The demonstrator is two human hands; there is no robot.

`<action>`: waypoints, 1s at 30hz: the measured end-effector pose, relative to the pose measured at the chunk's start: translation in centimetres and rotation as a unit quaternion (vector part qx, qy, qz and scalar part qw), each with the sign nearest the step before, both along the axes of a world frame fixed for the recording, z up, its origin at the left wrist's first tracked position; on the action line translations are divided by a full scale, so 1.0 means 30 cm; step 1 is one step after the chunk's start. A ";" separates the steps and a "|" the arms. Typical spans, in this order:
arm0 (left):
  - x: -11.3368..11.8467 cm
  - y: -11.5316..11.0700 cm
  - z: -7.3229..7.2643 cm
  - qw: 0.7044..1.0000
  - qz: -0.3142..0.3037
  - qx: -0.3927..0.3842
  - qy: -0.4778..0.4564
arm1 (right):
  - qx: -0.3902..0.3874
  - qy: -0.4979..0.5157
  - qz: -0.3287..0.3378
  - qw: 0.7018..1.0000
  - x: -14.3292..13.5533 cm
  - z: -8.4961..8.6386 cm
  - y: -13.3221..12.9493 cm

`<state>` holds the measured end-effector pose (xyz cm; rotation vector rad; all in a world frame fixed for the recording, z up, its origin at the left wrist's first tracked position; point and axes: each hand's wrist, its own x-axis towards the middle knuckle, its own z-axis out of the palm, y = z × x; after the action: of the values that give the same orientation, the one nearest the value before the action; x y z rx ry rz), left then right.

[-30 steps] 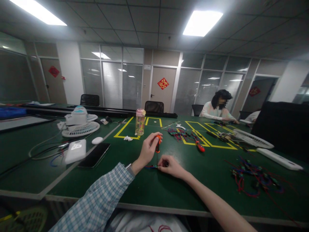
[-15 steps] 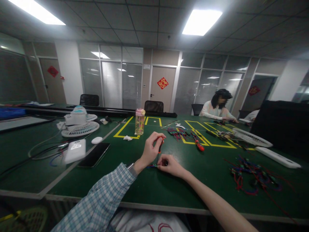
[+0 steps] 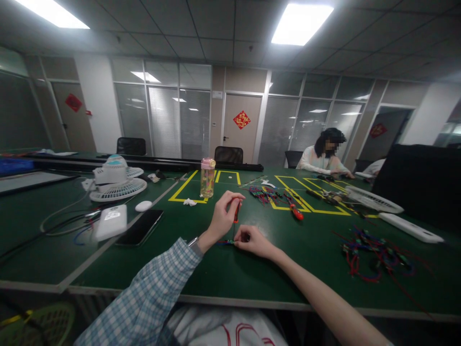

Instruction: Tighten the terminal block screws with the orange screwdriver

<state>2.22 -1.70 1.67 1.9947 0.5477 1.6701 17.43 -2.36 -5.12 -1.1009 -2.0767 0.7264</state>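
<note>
My left hand point(image 3: 225, 215) is closed round the red and black handle of a small screwdriver point(image 3: 236, 213), held upright. Its thin shaft points down to a small green terminal piece with wires point(image 3: 227, 242) on the green table point(image 3: 201, 283). Beside the shaft, my right hand point(image 3: 255, 241) pinches the right end of that piece, thumb and fingertips together. The screwdriver tip and the piece's pinched end are too small to make out.
A pink-lidded bottle point(image 3: 208, 178) stands behind my hands. Wire bundles point(image 3: 374, 254) lie right, with a red screwdriver point(image 3: 297, 213) farther back. Left are a phone point(image 3: 141, 228), a white power bank point(image 3: 112, 222) and a fan point(image 3: 117, 180). A person point(image 3: 322, 156) sits across the table.
The view has shifted slightly. My left fingers have moved a little on the screwdriver handle, with the thumb and forefinger now nearer its top. My right hand keeps its pinch.
</note>
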 end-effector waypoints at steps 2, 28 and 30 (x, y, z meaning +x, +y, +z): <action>-0.006 0.008 -0.006 1.000 -0.016 -0.014 -0.004 | -0.002 0.002 0.003 1.000 0.001 -0.002 0.001; -0.017 0.037 -0.007 0.999 0.034 0.012 -0.020 | 0.010 -0.008 0.008 1.000 0.005 0.000 0.004; -0.018 0.033 -0.008 1.000 0.010 -0.007 -0.014 | 0.010 -0.007 0.007 1.000 0.006 -0.003 0.006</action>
<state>1.67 -0.71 1.43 1.9589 0.5707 1.6980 17.62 -2.17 -5.20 -1.0849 -2.1014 0.7038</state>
